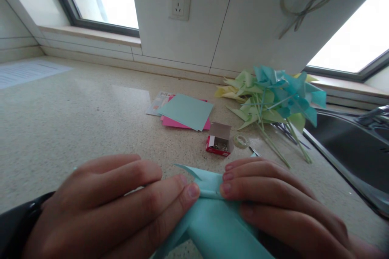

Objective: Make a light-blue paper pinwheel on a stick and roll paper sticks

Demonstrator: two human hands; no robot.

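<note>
Both hands are closed on a light blue paper pinwheel [225,226] with curled, folded blades, low at the front of the head view. My left hand [121,206] presses its fingertips on the pinwheel's left side near the middle. On the other side, my right hand [282,202] grips the paper with bent fingers. A pale rolled strip of the paper runs between the fingertips. Just beyond stands an opened small red box [218,151] with little metal pieces inside. Beside it lie a roll of clear tape [241,141] and a metal tip [254,151], partly hidden behind my right hand.
A stack of light blue and pink paper sheets [187,111] lies on the speckled countertop [115,129]. Several green, yellow and blue pinwheels on sticks [264,97] are heaped at the right, beside a sink [349,141]. A printed sheet [27,71] lies far left.
</note>
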